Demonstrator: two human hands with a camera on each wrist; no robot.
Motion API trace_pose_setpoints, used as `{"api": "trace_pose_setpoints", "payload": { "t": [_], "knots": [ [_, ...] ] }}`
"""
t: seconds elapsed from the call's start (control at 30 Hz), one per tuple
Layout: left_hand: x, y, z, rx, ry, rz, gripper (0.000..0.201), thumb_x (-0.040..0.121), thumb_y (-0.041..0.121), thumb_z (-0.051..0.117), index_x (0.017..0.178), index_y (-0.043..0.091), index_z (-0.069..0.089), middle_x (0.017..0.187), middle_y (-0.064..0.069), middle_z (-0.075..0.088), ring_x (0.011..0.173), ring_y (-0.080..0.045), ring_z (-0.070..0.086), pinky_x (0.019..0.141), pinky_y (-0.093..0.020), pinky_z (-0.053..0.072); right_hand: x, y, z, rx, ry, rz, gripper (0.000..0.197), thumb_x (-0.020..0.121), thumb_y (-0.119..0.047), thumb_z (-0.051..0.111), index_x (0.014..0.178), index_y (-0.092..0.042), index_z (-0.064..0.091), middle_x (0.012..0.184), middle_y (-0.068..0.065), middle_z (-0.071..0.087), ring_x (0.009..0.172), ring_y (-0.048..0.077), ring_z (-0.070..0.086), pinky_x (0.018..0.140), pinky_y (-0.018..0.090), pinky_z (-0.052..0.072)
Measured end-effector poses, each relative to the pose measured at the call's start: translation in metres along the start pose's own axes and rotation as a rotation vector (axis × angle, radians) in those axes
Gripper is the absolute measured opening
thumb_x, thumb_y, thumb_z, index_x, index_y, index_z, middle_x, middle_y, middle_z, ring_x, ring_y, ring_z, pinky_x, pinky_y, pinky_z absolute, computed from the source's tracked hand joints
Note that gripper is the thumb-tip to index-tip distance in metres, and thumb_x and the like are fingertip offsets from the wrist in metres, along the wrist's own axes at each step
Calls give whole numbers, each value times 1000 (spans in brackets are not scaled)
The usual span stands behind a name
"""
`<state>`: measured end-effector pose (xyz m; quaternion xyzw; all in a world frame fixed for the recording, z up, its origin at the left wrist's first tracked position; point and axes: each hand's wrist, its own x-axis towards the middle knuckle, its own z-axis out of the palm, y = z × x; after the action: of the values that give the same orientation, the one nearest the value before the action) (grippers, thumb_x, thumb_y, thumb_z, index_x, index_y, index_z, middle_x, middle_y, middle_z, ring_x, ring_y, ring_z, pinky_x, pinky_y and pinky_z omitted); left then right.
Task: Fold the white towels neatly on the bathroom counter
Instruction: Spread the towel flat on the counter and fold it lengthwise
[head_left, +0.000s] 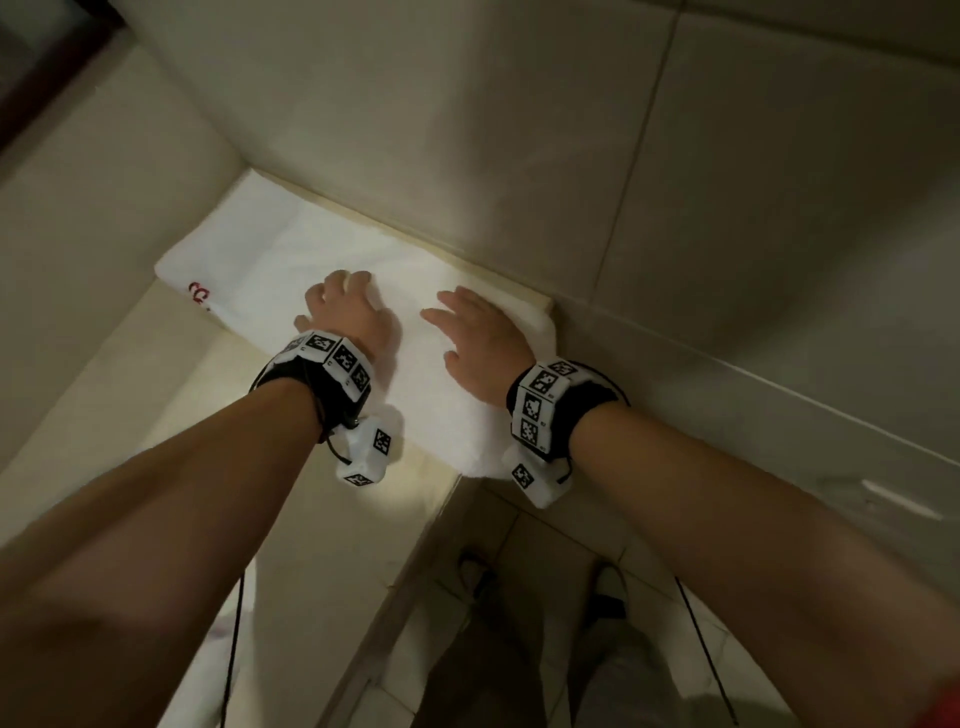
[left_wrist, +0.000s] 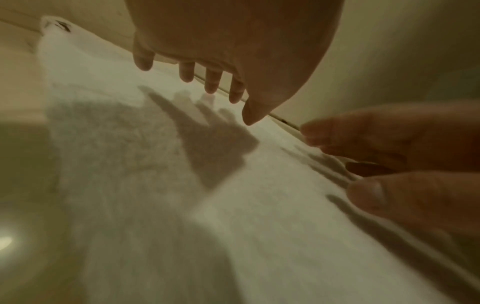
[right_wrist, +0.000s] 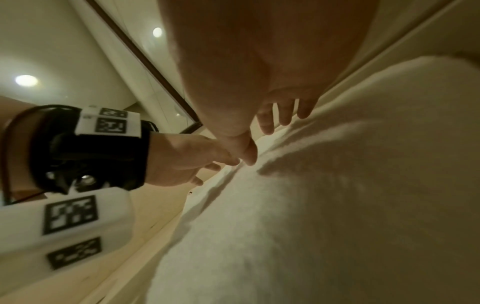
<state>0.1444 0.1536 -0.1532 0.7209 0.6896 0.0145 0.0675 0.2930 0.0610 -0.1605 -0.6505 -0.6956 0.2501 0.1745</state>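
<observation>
While the white towel lies folded along the counter against the far wall, left hand and right hand hover just above, fingers spread, gripping nothing. One careless sideways swipe could drag the near-right corner off the edge.

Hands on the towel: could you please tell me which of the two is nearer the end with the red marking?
The left hand: it lies over the towel toward the red marking; the right hand lies toward the opposite end.

Both hands apparently flat, fingers spread
</observation>
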Motion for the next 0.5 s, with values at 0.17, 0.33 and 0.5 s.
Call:
{"api": "trace_pose_setpoints", "payload": {
  "t": [0.17, 0.33, 0.5],
  "knots": [
    [45, -21, -1, 49, -182, 75, 52, 88, 45, 34, 139, 33, 33, 155, 3, 25, 143, -32, 17, 109, -59, 24, 22, -18, 8, -166, -192, 9, 61, 96, -28, 48, 151, -35, 21, 162, -2, 2, 149, 23, -4, 121, 40, 2],
    [81, -27, 10, 108, -279, 101, 65, 86, 60, 13, 147, 39, 19, 161, 5, 9, 146, -36, 6, 110, -65, 18, 25, -9, 15, -230, -223, -28, 61, 91, -36, 48, 148, -39, 27, 162, -1, 2, 149, 24, -5, 121, 43, -1],
    [91, -35, 17, 137, -328, 127, 62, 91, 59, 7, 150, 42, 3, 161, 9, -14, 147, -35, -16, 105, -76, 0, 20, -1, 11, -273, -213, -63, 60, 88, -41, 48, 146, -41, 31, 162, -2, 5, 149, 21, -2, 120, 44, -1]
  ]
}}
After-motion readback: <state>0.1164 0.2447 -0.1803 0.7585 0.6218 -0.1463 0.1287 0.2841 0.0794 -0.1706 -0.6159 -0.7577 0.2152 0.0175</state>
